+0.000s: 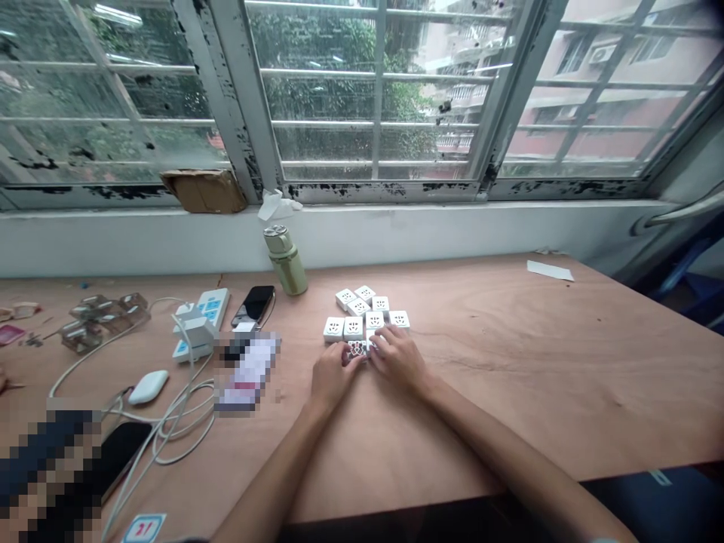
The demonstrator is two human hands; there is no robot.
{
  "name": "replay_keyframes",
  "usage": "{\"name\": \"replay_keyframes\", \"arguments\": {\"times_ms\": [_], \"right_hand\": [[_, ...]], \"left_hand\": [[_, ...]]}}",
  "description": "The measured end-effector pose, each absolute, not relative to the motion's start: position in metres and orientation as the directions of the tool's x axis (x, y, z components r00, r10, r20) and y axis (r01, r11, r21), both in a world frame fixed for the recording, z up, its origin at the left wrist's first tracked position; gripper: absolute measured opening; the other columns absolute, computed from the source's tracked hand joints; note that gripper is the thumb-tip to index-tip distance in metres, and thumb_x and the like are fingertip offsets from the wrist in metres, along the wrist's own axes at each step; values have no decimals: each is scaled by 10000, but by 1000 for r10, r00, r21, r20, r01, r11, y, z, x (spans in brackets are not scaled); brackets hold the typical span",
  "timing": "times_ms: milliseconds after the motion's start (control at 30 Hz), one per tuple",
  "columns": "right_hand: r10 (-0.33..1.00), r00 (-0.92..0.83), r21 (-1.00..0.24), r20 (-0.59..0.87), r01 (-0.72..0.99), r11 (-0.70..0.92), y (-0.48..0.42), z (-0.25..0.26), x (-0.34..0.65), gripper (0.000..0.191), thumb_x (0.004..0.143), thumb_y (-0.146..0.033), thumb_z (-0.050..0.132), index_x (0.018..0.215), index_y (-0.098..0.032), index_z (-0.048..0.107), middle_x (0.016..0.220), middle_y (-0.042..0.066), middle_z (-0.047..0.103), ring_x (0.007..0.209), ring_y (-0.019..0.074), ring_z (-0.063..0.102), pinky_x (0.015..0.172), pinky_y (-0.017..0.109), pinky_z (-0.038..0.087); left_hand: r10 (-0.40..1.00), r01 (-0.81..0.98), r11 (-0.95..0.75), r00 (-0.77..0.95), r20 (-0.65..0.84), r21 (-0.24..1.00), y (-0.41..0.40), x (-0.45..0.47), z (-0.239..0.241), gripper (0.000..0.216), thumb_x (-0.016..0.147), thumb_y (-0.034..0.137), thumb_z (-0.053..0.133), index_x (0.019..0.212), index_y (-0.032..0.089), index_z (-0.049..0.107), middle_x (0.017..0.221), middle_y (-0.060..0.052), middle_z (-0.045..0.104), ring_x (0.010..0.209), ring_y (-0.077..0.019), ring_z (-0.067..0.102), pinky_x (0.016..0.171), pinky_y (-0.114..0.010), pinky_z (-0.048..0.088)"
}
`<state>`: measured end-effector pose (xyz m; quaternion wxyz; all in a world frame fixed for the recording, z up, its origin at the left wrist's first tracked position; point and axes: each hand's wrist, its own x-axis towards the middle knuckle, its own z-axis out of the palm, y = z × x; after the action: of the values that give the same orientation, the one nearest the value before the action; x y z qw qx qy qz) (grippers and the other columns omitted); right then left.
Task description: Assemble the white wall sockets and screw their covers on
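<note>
Several square white wall sockets (335,328) with dark slots lie face up in a loose cluster at the middle of the table. At the cluster's near edge, my left hand (331,377) has its thumb and fingers closed on a small piece with a black, red and white pattern (357,349), probably a socket with its inner side showing. Just right of it, my right hand (400,360) curls its fingers over a white socket (372,343), which it partly hides. Both hands rest low on the table, close together.
A green flask (288,264) stands behind the cluster. To the left are a phone (253,305), a power strip (218,305), white cables (184,422), a white earbud case (148,387) and clear brown-tinted blocks (93,320). A paper strip (550,271) lies far right.
</note>
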<state>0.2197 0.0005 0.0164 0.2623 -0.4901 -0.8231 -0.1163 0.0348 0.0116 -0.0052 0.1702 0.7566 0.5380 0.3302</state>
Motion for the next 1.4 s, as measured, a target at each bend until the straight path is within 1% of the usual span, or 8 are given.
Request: {"name": "replay_keyframes", "arguments": {"times_ms": [133,233,333,533,633,867,1233,1400], "right_hand": [[848,-238,-171,473,920,353,61,43,221,251,935,-248,449,1054,-162,652,1087,123,642,1060,251,527,905,363,416],[963,-158,-289,217,932,219,115,55,221,316,931,-272,454,1181,-174,621,1221,121,609,1129,239,527,921,328,415],[977,-174,-323,120,924,204,156,54,220,354,904,-281,509,1235,-206,610,1319,92,576,1162,216,538,910,278,420],[980,-194,-328,-34,929,172,191,40,220,335,822,-213,582,1143,-182,674,1152,93,689,989,203,631,748,233,440],[979,-192,-306,-65,938,164,196,38,217,307,808,-198,593,1097,-171,692,1111,109,700,952,202,634,719,232,431],[974,-211,-272,-86,945,180,205,37,207,382,793,-129,602,1163,-195,668,1167,105,677,1004,193,616,749,220,417],[961,-222,-225,-166,957,182,212,41,197,181,781,-151,646,938,-176,732,986,124,731,849,225,665,699,264,444],[978,-205,-210,-25,958,195,186,60,214,221,898,-214,525,985,-144,715,1152,171,665,1054,244,602,816,276,418]], "left_hand": [[934,677,-353,218,283,646,10,35,-4,262,799,434,668,799,197,556,688,24,558,647,-146,516,597,-249,344],[940,663,-339,216,263,667,8,34,-5,259,796,433,666,818,199,558,669,32,546,628,-140,512,597,-244,344],[943,659,-332,216,252,675,7,34,-5,249,798,429,659,839,201,567,680,25,556,642,-145,521,607,-244,352],[940,657,-339,221,258,674,4,34,-3,238,809,427,645,828,201,572,679,18,557,641,-150,520,610,-250,361],[943,661,-333,218,253,673,4,35,-1,243,806,429,648,822,201,567,678,16,561,636,-152,521,605,-251,361],[947,660,-320,214,239,680,4,35,-3,246,802,426,656,828,199,565,676,21,555,646,-147,523,604,-247,360],[945,685,-325,216,244,652,2,36,-2,262,802,432,642,777,199,526,667,16,546,637,-146,517,587,-249,346],[939,681,-342,220,265,648,2,36,-2,234,816,415,617,791,202,523,662,14,546,636,-146,518,593,-247,350]]}}
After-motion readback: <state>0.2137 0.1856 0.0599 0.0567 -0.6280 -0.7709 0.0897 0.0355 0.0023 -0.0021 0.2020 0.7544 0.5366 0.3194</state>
